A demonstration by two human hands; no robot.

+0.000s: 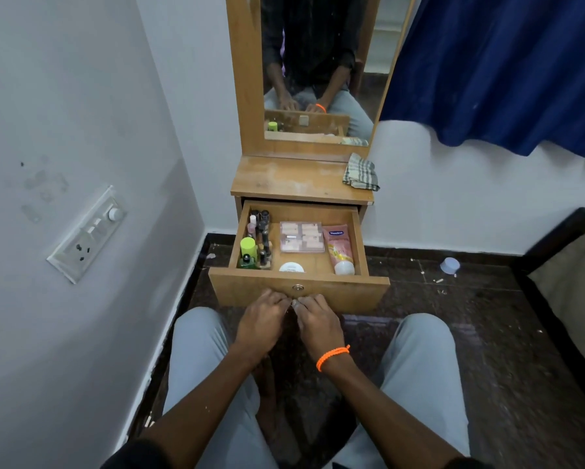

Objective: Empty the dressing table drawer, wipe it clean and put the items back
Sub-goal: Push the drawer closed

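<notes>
The wooden drawer (pixel 358 292) of the dressing table stands pulled out. Inside it lie a pink Vaseline tube (pixel 339 248) at the right, a clear palette case (pixel 301 237) in the middle, a white round jar (pixel 291 267) at the front, and a rack of small bottles with a green-capped bottle (pixel 248 248) at the left. My left hand (pixel 261 322) and my right hand (pixel 318 322), with an orange wristband, meet at the drawer front just below its lock, fingers curled on the drawer's handle. A checked cloth (pixel 361 172) lies on the tabletop's right end.
A mirror (pixel 318 62) rises behind the tabletop. A white wall with a switch panel (pixel 87 233) is close on the left. A blue curtain (pixel 501 69) hangs at the right, with a bed edge (pixel 555 265) below. A small cap (pixel 449 265) and scraps lie on the dark floor.
</notes>
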